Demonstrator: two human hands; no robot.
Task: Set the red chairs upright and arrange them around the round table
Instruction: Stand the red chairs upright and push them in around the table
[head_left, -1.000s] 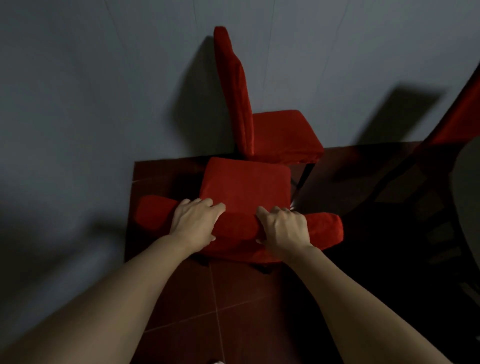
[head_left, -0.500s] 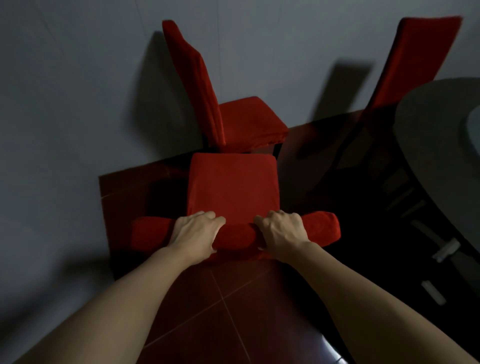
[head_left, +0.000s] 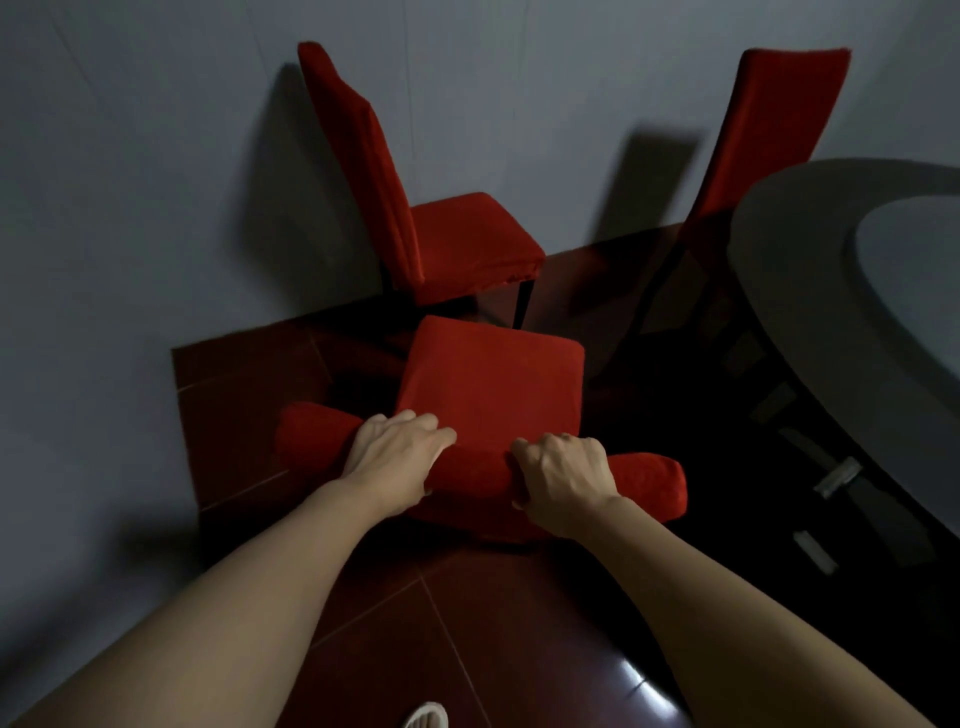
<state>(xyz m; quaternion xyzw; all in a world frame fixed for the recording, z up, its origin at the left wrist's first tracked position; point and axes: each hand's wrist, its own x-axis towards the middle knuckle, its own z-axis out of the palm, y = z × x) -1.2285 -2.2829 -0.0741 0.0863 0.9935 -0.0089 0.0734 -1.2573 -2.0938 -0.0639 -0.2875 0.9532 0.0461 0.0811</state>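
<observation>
Head view: round counter occupying right edge; two red chairs standing upright by wall; nearest chair sitting below; left hand and right hand gripping its backrest top.

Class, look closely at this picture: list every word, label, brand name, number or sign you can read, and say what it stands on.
None: no readable text shows anywhere.
The held chair, the chair by the wall and the chair at the table have plain red covers.
The round table, wall and floor tiles bear no marks.
Pale patches under the table are too dim to tell.
</observation>
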